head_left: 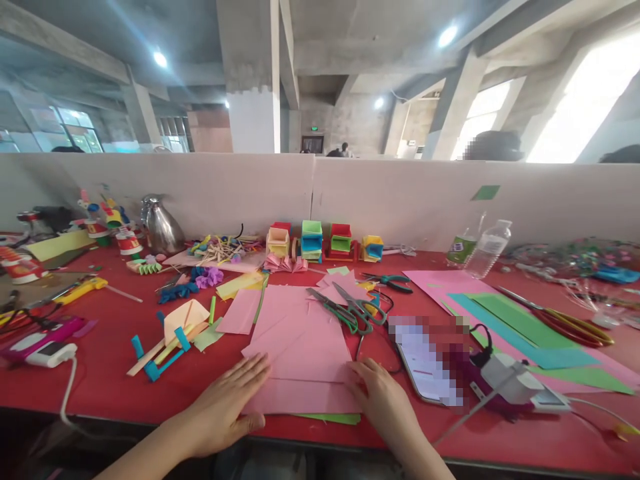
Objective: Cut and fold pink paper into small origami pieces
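Pink paper [300,333] lies in front of me, with a horizontal edge or crease across its lower part. My left hand [235,393] rests flat on its lower left side, fingers stretched out and thumb apart. At the right edge, my right hand [377,393] touches the paper with bent fingers; no grip shows. Two pairs of scissors [350,313] with dark green and grey-green handles lie over the paper's upper right part. Green paper [333,419] peeks out under the near edge. A smaller pink piece [240,311] lies to the left.
A phone [425,367] and a purple power strip [493,393] sit right of my hand. Coloured sheets [520,327] and red-yellow-handled scissors [565,320] are farther right. Left lies a paper-and-stick model [175,333]. Behind stand folded paper boxes [311,240], a steel jug [163,227] and a partition [225,187].
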`<state>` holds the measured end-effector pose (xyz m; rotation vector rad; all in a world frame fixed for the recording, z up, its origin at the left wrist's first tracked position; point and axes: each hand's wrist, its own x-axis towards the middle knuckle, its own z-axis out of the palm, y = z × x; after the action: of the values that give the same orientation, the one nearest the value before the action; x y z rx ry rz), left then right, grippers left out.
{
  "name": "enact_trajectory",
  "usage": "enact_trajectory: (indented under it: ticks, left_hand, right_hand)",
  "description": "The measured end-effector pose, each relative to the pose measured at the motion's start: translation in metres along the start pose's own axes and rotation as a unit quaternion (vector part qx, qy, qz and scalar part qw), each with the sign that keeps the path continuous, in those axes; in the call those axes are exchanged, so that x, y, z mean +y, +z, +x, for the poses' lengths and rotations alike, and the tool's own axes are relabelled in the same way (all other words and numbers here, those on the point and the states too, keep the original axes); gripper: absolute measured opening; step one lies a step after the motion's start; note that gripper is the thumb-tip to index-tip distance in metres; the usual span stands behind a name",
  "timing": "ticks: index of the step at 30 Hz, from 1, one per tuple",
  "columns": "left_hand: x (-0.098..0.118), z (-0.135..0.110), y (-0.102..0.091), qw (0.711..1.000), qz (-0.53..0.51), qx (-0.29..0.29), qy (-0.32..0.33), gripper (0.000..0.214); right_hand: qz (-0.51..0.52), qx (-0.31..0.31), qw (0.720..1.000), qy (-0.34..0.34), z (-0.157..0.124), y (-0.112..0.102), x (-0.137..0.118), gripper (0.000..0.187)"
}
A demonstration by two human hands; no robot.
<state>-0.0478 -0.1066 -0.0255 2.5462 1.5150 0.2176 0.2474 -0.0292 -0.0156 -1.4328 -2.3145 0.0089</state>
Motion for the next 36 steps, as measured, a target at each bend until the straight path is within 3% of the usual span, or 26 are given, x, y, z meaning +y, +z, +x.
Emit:
enact_trajectory:
  ticks: [4,9,11,14,17,21,23,25,26,28,31,36]
  left_hand:
    - [0.003,0.036,-0.004,1.0,-0.028,0.011,-0.008,0.073]
    - [0.005,0.102,-0.019,0.992,-0.096,0.073,-0.019,0.096]
    - [0.001,0.127,-0.027,0.974,-0.175,0.133,-0.048,0.08]
    - [-0.014,0.159,-0.04,0.89,-0.378,0.239,-0.087,0.04]
    - [-0.032,0.177,-0.05,0.834,-0.456,0.295,-0.098,0.038]
    - [-0.046,0.175,-0.047,0.773,-0.534,0.332,-0.087,0.045]
    - [-0.045,0.169,-0.04,0.662,-0.675,0.316,-0.077,0.04]
    - [-0.041,0.164,-0.035,0.588,-0.746,0.301,-0.083,0.04]
    - [-0.039,0.162,-0.033,0.567,-0.765,0.293,-0.085,0.041]
    - [-0.033,0.161,-0.031,0.557,-0.783,0.263,-0.083,0.042]
    - [-0.028,0.162,-0.029,0.585,-0.774,0.217,-0.104,0.041]
    - [-0.027,0.162,-0.025,0.627,-0.721,0.238,-0.176,0.043]
  right_hand:
    - [0.093,-0.034,0.994,0.039,0.013,-0.007,0.001,0.029]
    - [0.249,0.029,0.967,0.049,0.064,-0.036,-0.017,0.03]
    - [0.299,0.034,0.952,0.055,0.095,-0.044,-0.026,0.026]
    - [0.404,0.046,0.913,0.042,0.142,-0.046,-0.032,0.032]
    - [0.491,0.113,0.864,0.016,0.176,-0.037,-0.029,0.056]
    - [0.462,0.066,0.885,-0.006,0.188,-0.017,-0.023,0.051]
    - [0.476,0.032,0.879,-0.014,0.183,-0.005,-0.021,0.047]
    - [0.494,0.018,0.869,-0.006,0.177,0.006,-0.02,0.042]
    - [0.508,0.014,0.861,0.005,0.174,0.011,-0.019,0.039]
    - [0.543,0.015,0.839,0.038,0.17,0.02,-0.018,0.037]
    - [0.569,0.026,0.817,0.089,0.167,0.028,-0.014,0.038]
    - [0.456,0.036,0.887,0.063,0.16,0.026,-0.009,0.046]
